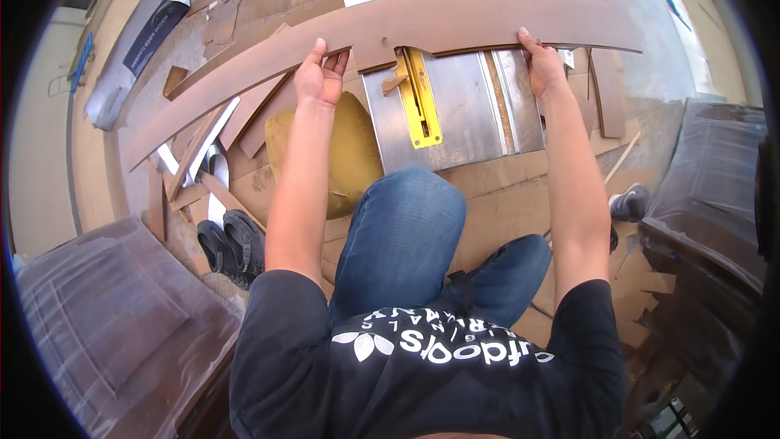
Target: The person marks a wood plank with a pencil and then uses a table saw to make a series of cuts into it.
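Note:
A long brown wood flooring plank (479,20) stretches crosswise over the far part of a table saw (463,93). My left hand (320,77) grips its near edge left of the saw, thumb on top and fingers curled under. My right hand (542,65) holds the same edge farther right, also with the thumb on top. Between the hands, the near edge has a rectangular notch at the saw's yellow throat plate (420,106). A small wood offcut (393,84) rests beside that plate. The blade cannot be made out clearly.
A dull yellow rounded object (325,158) sits left of the saw. Wood strips (252,114) and cardboard (504,175) litter the floor. Black clogs (231,245) lie at left, a grey shoe (630,203) at right. Plastic-covered furniture (122,333) stands at lower left, and a flooring box (146,49) beyond.

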The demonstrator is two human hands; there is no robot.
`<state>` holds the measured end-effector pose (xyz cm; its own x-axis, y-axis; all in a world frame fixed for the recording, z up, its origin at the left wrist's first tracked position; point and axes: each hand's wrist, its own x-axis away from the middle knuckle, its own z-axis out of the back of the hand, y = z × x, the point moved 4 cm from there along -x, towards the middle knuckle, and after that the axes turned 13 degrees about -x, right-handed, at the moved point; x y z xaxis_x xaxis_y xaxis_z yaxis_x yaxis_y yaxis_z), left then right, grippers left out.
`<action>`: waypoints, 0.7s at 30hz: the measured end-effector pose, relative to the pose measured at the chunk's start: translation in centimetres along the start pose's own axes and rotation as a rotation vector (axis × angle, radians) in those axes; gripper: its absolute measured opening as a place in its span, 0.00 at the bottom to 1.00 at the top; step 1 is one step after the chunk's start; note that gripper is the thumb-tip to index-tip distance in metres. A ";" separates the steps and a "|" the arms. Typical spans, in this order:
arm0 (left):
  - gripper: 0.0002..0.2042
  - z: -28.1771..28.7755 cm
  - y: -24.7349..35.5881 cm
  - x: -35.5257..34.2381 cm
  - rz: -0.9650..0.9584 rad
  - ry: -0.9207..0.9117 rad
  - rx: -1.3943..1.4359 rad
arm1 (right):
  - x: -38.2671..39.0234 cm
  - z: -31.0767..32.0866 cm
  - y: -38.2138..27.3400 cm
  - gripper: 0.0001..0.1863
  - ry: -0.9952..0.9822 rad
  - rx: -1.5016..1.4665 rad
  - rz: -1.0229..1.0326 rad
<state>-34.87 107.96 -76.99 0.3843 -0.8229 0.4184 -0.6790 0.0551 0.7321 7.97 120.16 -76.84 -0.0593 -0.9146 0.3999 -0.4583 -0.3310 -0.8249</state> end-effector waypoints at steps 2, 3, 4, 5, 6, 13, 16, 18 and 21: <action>0.17 0.1 -0.2 0.6 -0.008 0.007 0.014 | -0.1 0.4 0.1 0.21 0.014 0.015 0.013; 0.17 -0.2 -0.3 0.6 -0.005 0.006 0.017 | -0.3 0.6 -0.2 0.20 0.006 0.018 0.022; 0.17 0.0 -0.4 0.8 -0.001 0.013 0.014 | -0.1 0.4 -0.1 0.20 -0.004 0.018 0.021; 0.17 0.0 -0.3 0.8 -0.002 0.018 0.012 | 0.0 0.3 -0.1 0.18 -0.008 0.013 0.010; 0.17 -0.2 -0.1 0.6 -0.005 0.017 0.011 | 0.0 0.0 -0.1 0.18 -0.010 0.013 0.005; 0.16 -1.5 0.1 -2.5 0.010 -0.037 0.030 | -1.0 -1.4 -0.7 0.17 0.052 -0.029 0.056; 0.16 -2.2 0.3 -3.4 0.017 -0.062 0.017 | -1.0 -1.2 -0.7 0.18 0.079 -0.066 0.110; 0.18 -2.6 0.5 -3.9 -0.024 -0.033 -0.009 | -0.9 -1.5 -0.7 0.18 0.081 -0.064 0.093; 0.17 -3.1 0.5 -4.5 -0.033 -0.042 -0.026 | -1.1 -1.5 -0.7 0.19 0.077 -0.092 0.105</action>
<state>-35.05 113.44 -76.81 0.3787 -0.8477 0.3714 -0.6496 0.0423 0.7591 7.06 121.78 -76.08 -0.1776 -0.9214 0.3456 -0.5247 -0.2085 -0.8254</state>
